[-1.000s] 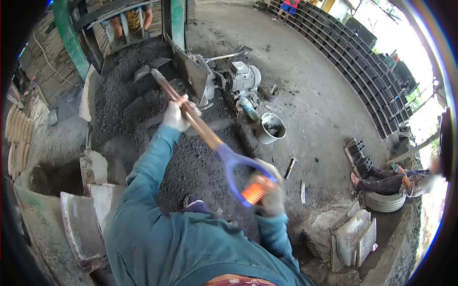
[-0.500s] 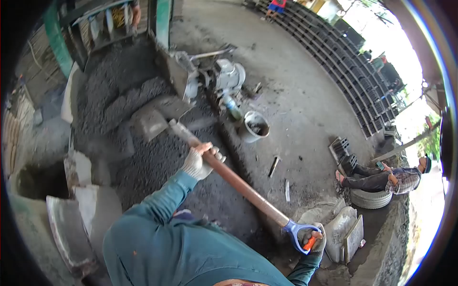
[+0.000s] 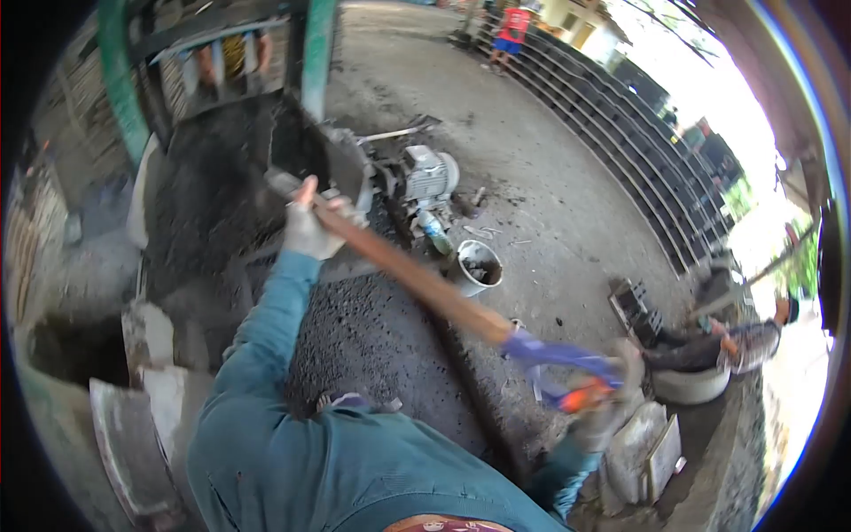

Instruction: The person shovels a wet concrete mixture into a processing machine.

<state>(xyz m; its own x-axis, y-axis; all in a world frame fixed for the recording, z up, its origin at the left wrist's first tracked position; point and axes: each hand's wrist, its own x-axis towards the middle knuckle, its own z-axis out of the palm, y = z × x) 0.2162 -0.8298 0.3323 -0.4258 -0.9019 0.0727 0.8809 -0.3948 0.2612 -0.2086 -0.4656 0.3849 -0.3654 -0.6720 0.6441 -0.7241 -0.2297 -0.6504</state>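
Observation:
A shovel (image 3: 425, 282) slants across the head view, with a wooden shaft and a blue D-shaped grip that has an orange crossbar. My left hand (image 3: 321, 229), in a pale work glove, is closed around the upper shaft near the metal socket. At the lower right, my right hand (image 3: 610, 412), also gloved and smeared by motion, is closed on the D-grip. The blade is hard to make out against the dark, damp-looking mix (image 3: 208, 191) in the bin beyond my left hand. More dark granular material (image 3: 355, 332) covers the floor below the shaft.
An electric motor (image 3: 432, 175) stands right of the bin, near a bucket (image 3: 477, 268). Stacked blocks (image 3: 603, 115) line the far right. One person (image 3: 700, 348) sits by a tyre (image 3: 691, 387); another (image 3: 509, 35) stands far back. Concrete slabs (image 3: 643, 452) lie lower right.
Both hands have shifted the shovel: its front end has swung up and left toward the bin, while the D-grip has moved right and slightly up. The view has shifted slightly.

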